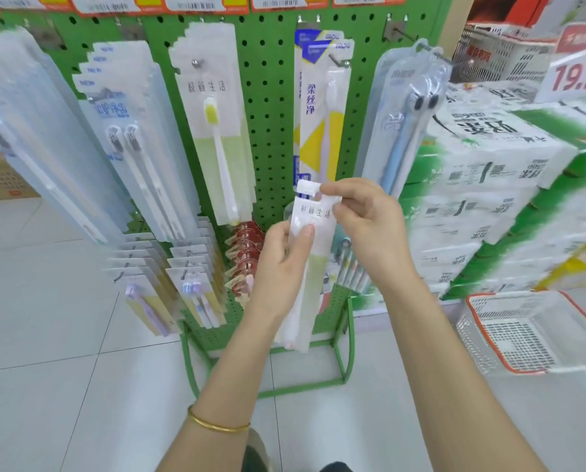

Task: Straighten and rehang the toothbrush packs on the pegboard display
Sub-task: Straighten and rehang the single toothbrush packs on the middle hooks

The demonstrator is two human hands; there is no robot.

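I cannot make out the brush inside the held toothbrush pack (pixel 315 267). The left hand (pixel 284 264) covers its left edge, and its lower end blurs into white in front of the stand's foot. The top row of price tags (pixel 196 5) is cut off by the frame, and the packs at far left (pixel 29 131) are smeared by the wide lens.

The held pack is a long, flat, glossy sleeve, white at the top with printed characters and pale green lower down. It stands roughly upright, off its hook, near me and in front of the lower part of the green perforated pegboard (pixel 267 107). The left hand's fingers curl around its side, with the thumb pressed on the front. The right hand (pixel 363 229) pinches the folded white tab at the pack's top, by the hang hole.

A matching pack (pixel 216 131) with a yellow-headed brush hangs further up on a metal peg (pixel 196 63).

A thin gold bangle (pixel 216 425) circles the left wrist. To the right are stacked plastic-wrapped paper goods (pixel 489 185) and, on the tiled floor, a white mesh basket (pixel 530 332) with an orange rim.
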